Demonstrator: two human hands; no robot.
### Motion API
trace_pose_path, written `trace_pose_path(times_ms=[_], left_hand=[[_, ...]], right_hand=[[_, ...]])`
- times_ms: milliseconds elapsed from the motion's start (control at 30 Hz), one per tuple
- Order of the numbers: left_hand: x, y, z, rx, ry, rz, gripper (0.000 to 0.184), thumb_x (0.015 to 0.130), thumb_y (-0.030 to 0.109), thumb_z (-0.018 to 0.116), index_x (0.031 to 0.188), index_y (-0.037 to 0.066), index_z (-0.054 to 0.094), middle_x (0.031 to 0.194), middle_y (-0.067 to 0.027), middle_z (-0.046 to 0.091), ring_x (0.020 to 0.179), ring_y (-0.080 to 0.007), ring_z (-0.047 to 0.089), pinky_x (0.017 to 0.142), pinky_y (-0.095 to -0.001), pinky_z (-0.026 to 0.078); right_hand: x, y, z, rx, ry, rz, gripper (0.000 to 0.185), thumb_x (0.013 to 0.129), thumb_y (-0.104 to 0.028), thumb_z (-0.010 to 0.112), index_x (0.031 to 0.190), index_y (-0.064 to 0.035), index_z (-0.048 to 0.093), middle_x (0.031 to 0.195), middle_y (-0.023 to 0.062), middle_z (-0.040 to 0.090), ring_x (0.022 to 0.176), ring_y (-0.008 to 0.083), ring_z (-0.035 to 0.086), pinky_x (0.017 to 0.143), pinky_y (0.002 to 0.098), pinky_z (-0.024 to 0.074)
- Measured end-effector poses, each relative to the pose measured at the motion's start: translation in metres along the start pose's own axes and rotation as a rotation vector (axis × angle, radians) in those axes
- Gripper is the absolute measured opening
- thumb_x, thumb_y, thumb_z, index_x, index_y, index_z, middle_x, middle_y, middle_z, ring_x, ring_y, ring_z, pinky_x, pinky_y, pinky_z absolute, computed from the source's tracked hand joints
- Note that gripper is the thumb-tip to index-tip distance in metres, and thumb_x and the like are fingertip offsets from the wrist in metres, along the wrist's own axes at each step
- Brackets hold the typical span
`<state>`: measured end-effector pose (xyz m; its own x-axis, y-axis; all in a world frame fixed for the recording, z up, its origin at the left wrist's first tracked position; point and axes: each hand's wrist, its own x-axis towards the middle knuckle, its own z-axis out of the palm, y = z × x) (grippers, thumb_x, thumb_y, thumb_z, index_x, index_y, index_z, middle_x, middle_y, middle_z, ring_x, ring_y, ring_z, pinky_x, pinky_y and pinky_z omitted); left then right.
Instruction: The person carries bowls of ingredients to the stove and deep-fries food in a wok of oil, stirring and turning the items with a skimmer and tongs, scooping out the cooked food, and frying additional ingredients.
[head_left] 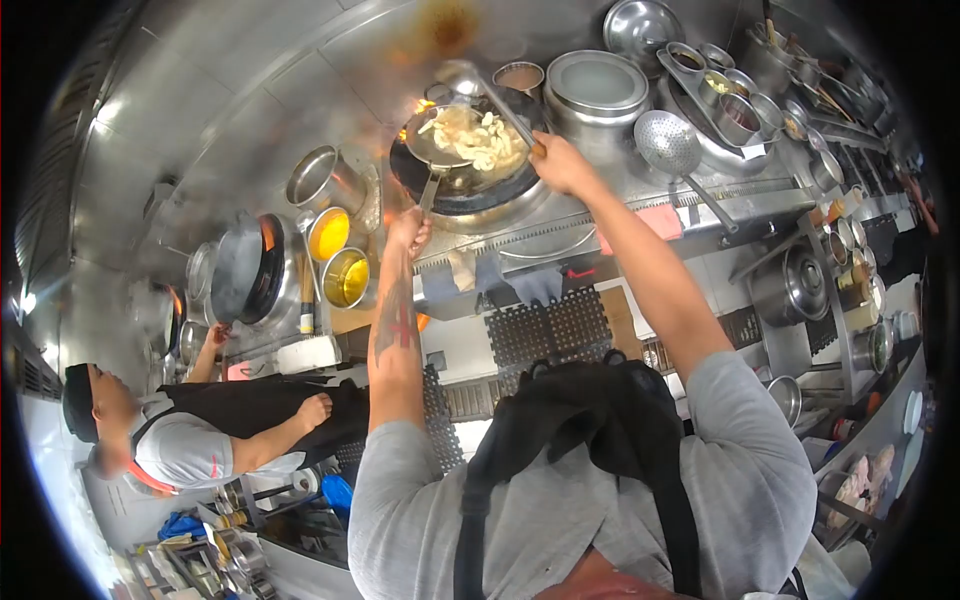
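Note:
My left hand [410,230] is wrapped round the handle of a strainer [437,165] that rests over a dark wok [520,190]. Pale sliced food [490,142] lies in the strainer and the wok, and flames show at the wok's left edge. My right hand [556,162] grips the wooden end of a metal ladle [505,112]. The ladle's bowl is above the back left of the wok.
Left of the wok are a metal pot [325,180] and two containers of yellow liquid [346,278]. A lidded pot [597,82], a skimmer [667,143] and sauce containers [738,115] are to the right. A co-worker [200,440] stands at a pan on the left.

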<state>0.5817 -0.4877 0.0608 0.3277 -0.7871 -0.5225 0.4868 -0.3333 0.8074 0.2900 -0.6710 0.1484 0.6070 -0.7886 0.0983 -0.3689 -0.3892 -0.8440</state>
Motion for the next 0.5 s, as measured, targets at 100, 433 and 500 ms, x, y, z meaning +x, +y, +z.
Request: trace_pose_path(times_ms=[100,433,500], left_hand=[[-0.035,0.009,0.029,0.113,0.184,0.154,0.019,0.094,0.023,0.036,0.08,0.01,0.041,0.054,0.0028,0.035,0.036,-0.0042,0.026,0.029,-0.0194,0.017],[-0.046,0.043,0.069,-0.203,0.111,0.102,0.007,0.088,0.006,0.031,0.093,0.008,0.036,0.067,-0.0068,0.042,0.04,-0.0073,0.031,0.029,-0.0199,0.02],[-0.038,0.037,0.071,-0.25,0.073,0.111,0.007,0.089,0.005,0.032,0.095,0.008,0.035,0.069,-0.0079,0.043,0.041,-0.0075,0.032,0.03,-0.0192,0.021]], right_hand=[[-0.048,-0.02,-0.008,-0.261,0.171,-0.13,0.042,0.078,-0.007,0.05,0.119,-0.0009,0.051,0.081,0.0272,0.062,0.078,0.0397,0.062,0.071,0.0458,0.0497],[-0.083,-0.029,-0.034,-0.415,-0.063,-0.187,0.048,0.079,-0.009,0.049,0.127,-0.0049,0.047,0.088,0.0265,0.062,0.083,0.0403,0.061,0.076,0.0493,0.0476],[-0.083,-0.013,-0.027,-0.406,-0.127,-0.275,0.051,0.08,-0.009,0.049,0.13,-0.0044,0.044,0.087,0.0271,0.061,0.081,0.0403,0.061,0.075,0.049,0.0473]])
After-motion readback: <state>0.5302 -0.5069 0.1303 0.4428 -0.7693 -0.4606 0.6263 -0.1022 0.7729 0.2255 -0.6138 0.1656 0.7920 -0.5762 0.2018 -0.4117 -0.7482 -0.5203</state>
